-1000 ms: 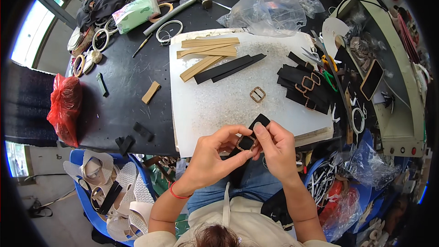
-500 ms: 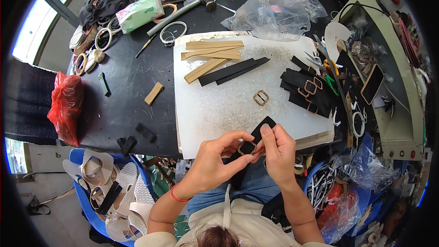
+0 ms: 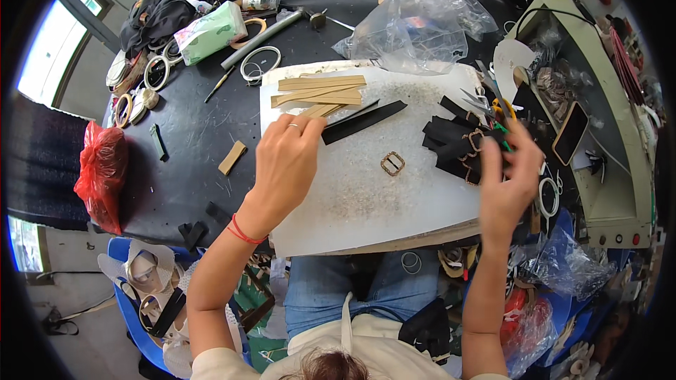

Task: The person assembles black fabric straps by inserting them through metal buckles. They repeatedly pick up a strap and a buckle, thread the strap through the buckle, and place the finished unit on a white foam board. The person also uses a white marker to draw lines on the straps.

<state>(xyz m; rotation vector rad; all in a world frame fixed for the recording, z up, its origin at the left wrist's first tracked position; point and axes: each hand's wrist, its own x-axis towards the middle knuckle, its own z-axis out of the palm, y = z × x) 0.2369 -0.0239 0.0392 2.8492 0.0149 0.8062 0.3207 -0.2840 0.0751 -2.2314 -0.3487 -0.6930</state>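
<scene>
My left hand (image 3: 287, 162) is over the upper left of the white work sheet (image 3: 310, 229). Its fingers pinch the near end of a black strap (image 3: 355, 116), which looks turned on its edge beside another black strap. Folded tan straps (image 3: 320, 84) lie just beyond those fingers. Over at the right, my right hand (image 3: 508, 183), somewhat blurred, has its thumb and fingers apart with nothing visible between them. It is beside a pile of black straps (image 3: 447, 137) fitted with brown-patterned buckles. One loose square buckle (image 3: 392, 164) rests mid-sheet.
Scissors (image 3: 480, 103) with yellow handles lie behind the pile. A clear plastic bag (image 3: 415, 21) and a hammer (image 3: 267, 35) are at the back. Left of the sheet are a tan strap piece (image 3: 232, 157) and a red bag (image 3: 102, 176). A phone (image 3: 570, 134) sits far right.
My hands have parted: the left moved up and left to the black straps, the right moved up and right to the pile. The buckled black strap is no longer between them.
</scene>
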